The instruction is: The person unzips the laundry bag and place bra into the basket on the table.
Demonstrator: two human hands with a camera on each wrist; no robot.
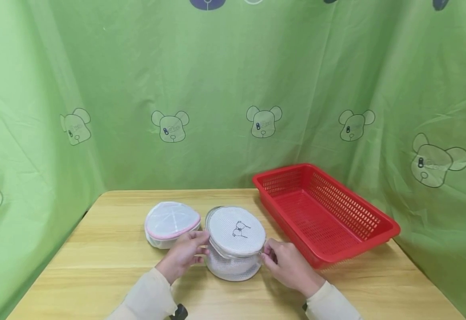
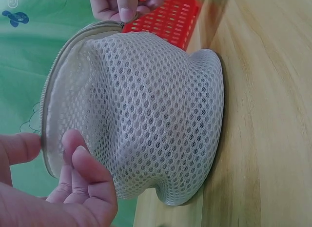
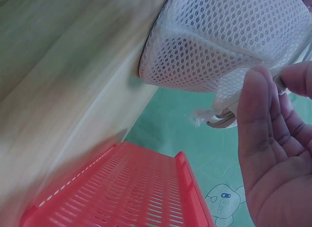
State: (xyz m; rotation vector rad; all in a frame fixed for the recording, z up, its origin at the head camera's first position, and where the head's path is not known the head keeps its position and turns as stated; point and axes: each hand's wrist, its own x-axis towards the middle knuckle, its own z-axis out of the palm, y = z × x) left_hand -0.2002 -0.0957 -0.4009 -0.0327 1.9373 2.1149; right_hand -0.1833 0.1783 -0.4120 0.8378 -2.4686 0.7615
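Observation:
A round white mesh laundry bag (image 1: 233,266) stands upright on the table, its lid (image 1: 236,231) bearing a dark line drawing. Along the upper rim runs a zipper (image 2: 48,85). My left hand (image 1: 186,251) holds the rim at the bag's left side, one digit on the lid's edge and the others curled against the mesh below. On the opposite side, my right hand (image 1: 288,264) pinches a small zipper pull (image 3: 279,84) at the rim. Close by, a loose zipper end (image 3: 224,120) sticks out. The bag's inside is hidden.
A second white laundry bag (image 1: 171,220) with pink trim lies just left of the first one. At the right stands a red perforated plastic basket (image 1: 356,255), near the right hand. Both rest on a wooden table (image 1: 109,249); a green curtain (image 1: 217,160) hangs behind.

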